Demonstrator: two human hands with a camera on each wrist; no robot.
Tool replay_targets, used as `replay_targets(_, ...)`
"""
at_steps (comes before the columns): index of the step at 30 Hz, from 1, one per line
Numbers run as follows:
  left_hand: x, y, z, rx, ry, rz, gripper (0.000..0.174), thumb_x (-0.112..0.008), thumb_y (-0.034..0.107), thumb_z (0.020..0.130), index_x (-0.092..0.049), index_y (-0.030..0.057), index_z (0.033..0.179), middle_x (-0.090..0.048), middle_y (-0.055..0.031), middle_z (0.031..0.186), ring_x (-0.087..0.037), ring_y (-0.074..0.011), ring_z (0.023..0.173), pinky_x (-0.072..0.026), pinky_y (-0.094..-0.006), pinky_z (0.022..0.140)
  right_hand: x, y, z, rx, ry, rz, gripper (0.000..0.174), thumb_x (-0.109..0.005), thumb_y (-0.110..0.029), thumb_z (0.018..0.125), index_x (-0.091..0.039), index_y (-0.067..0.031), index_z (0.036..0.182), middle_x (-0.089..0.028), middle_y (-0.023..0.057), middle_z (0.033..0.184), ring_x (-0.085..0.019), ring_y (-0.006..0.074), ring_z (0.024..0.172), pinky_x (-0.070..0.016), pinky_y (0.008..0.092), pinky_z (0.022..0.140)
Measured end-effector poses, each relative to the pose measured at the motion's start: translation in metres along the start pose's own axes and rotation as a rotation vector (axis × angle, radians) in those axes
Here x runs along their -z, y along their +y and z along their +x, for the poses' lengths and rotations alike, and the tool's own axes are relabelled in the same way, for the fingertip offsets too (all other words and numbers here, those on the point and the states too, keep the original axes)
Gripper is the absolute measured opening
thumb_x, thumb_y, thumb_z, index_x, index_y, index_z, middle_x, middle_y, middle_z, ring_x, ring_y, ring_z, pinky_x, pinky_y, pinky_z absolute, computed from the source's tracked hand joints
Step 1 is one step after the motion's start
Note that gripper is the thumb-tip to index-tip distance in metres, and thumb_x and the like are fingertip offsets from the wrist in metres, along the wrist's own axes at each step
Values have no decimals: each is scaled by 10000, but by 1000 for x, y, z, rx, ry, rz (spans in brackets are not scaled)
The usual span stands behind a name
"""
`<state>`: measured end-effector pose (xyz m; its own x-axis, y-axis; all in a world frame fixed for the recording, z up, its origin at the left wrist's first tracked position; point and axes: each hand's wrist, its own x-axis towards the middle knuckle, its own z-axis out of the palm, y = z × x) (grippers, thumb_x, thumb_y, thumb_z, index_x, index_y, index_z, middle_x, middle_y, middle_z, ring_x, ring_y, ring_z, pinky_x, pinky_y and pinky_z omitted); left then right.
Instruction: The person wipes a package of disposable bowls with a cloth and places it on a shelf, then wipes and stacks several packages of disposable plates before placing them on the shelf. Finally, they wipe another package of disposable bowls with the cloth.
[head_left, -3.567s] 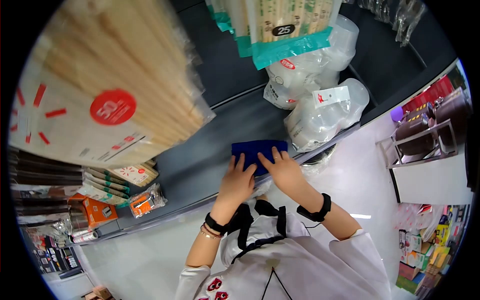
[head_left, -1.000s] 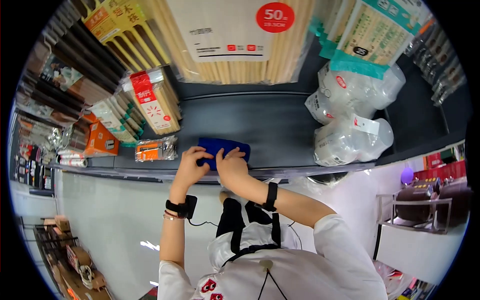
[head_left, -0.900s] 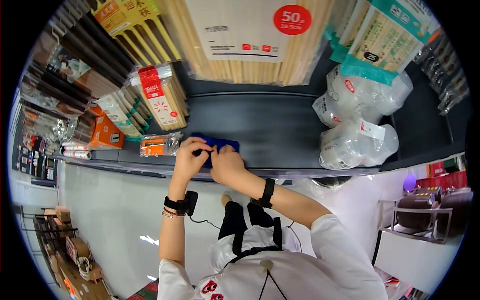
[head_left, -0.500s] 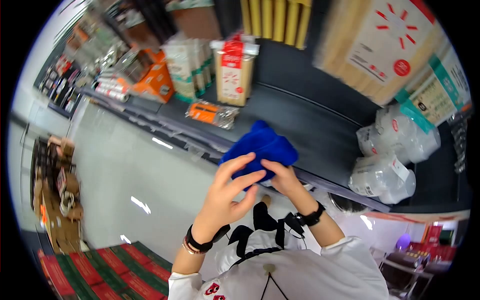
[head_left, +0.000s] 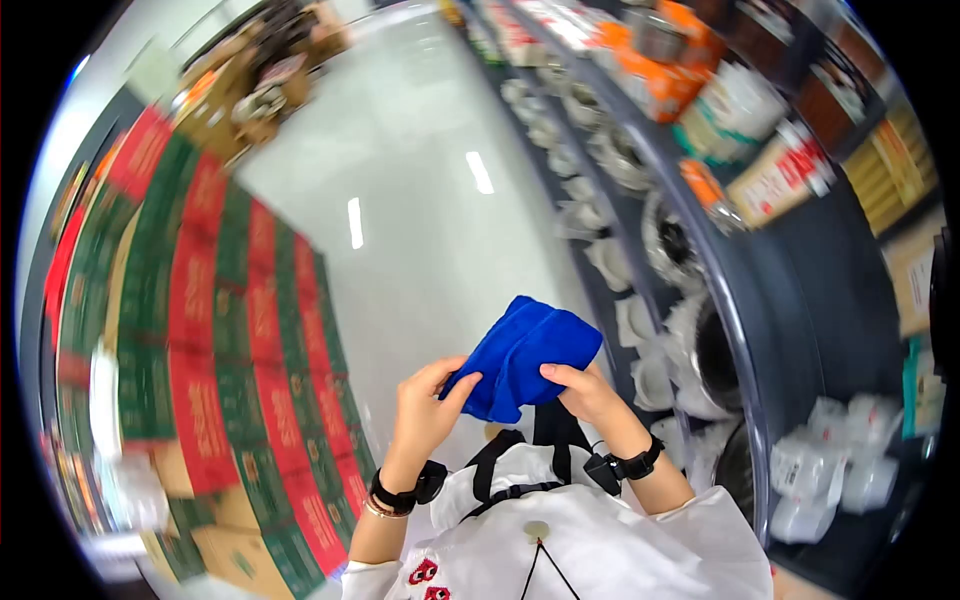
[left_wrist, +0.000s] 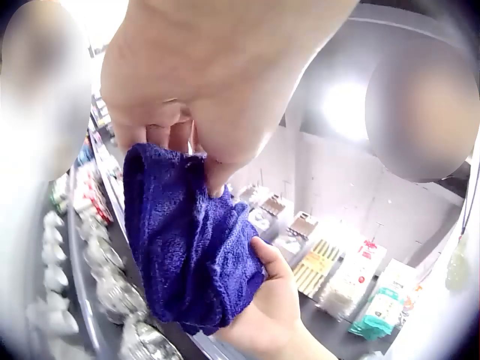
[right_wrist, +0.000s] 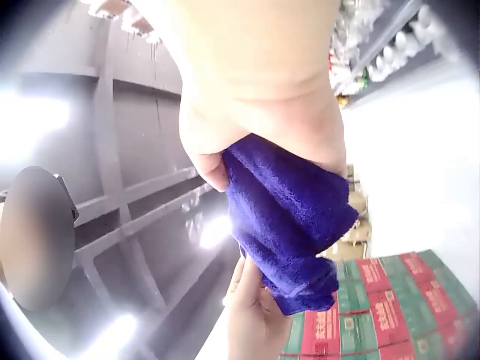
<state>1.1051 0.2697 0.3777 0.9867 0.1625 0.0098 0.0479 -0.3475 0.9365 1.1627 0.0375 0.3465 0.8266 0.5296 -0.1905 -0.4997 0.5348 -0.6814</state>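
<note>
A blue cloth (head_left: 525,355), folded and rumpled, is held up between both hands above the floor in the head view. My left hand (head_left: 428,405) pinches its left edge between thumb and fingers. My right hand (head_left: 590,395) grips the right side, thumb on top and fingers hidden beneath. In the left wrist view the cloth (left_wrist: 187,240) hangs below the left hand (left_wrist: 202,82), with the right hand (left_wrist: 274,307) at its lower edge. The right wrist view shows the cloth (right_wrist: 285,217) between the right hand (right_wrist: 262,112) and the left hand (right_wrist: 251,315).
Stacked red and green boxes (head_left: 200,330) stand at the left. The shelf unit (head_left: 790,310) runs along the right, its edge near my right arm, with wrapped pans and bowls on lower tiers. Plastic-wrapped cups (head_left: 835,465) sit at lower right. Cartons (head_left: 240,100) lie farther off.
The cloth has been lifted off the shelf and now hangs between both hands over the floor. The left hand has closed on its edge. The view has swung left, bringing the stacked boxes closer.
</note>
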Motion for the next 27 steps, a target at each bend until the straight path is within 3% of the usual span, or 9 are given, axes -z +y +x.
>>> replay_targets(2,43,-4,-36,-33,163,6,190,-757,87,913,-738,-10,1076,-764,-128,928,-729,-181,816,-561,-290,748,-34,30,13,-85,-65,-114,441,-730,-69,903,-587,-24,1318,-667,53,1230,-619,177,1159,-474,360,1024)
replay_targets(4,85,-15,-72,-38,363,195,204,-715,103,949,-728,-4,1122,-764,-155,963,-739,-183,845,-563,-292,756,-62,59,26,-116,-165,-181,474,-747,-97,907,-572,-24,1341,-658,43,1244,-612,170,1155,-466,349,1031)
replay_targets(8,149,-17,-138,101,656,228,225,-637,70,992,-692,-1,1198,-750,-173,1080,-739,-217,945,-564,-315,788,-108,102,45,-225,-337,-497,496,-776,-75,884,-562,-18,1329,-655,35,1217,-601,143,1115,-469,311,1007)
replay_targets(10,174,-34,-165,-109,898,493,181,-634,-1,960,-705,1,1126,-727,-168,1136,-703,-280,1074,-533,-341,926,-119,127,63,-83,-455,-823,436,-769,-49,873,-578,-20,1263,-663,26,1147,-605,118,1065,-498,310,953)
replay_targets(12,193,-38,-198,-3,1017,495,128,-638,7,958,-698,-2,1071,-722,-156,1063,-696,-254,1025,-524,-326,903,-152,146,73,-133,-532,-854,392,-759,-59,861,-580,-23,1207,-681,70,1081,-649,162,1008,-519,332,899)
replay_targets(14,204,-47,-222,111,1094,407,117,-625,26,974,-681,-3,1073,-702,-111,1021,-661,-196,966,-502,-291,860,-176,169,83,54,-660,-1238,403,-757,-96,849,-575,-19,1200,-682,141,1064,-681,271,974,-530,368,859)
replay_targets(15,209,-51,-232,187,1125,311,111,-612,45,990,-664,-4,1075,-682,-66,979,-625,-139,906,-480,-256,817,-185,186,89,105,-715,-1291,402,-728,-93,833,-571,-15,1195,-662,204,1063,-662,382,976,-528,417,851)
replay_targets(21,243,-82,-263,271,1393,114,100,-606,56,1003,-640,0,1078,-660,-33,918,-589,-103,839,-479,-251,760,-248,260,118,98,-1060,-1330,381,-644,-3,776,-563,-6,1149,-643,206,1086,-627,427,1009,-512,471,847)
replay_targets(27,296,-80,-274,328,1500,275,87,-634,44,980,-657,-3,1049,-648,-17,880,-549,-70,802,-447,-214,708,-291,312,154,-58,-1273,-1309,387,-686,-52,786,-536,-5,1139,-613,212,1060,-606,433,1025,-504,472,859)
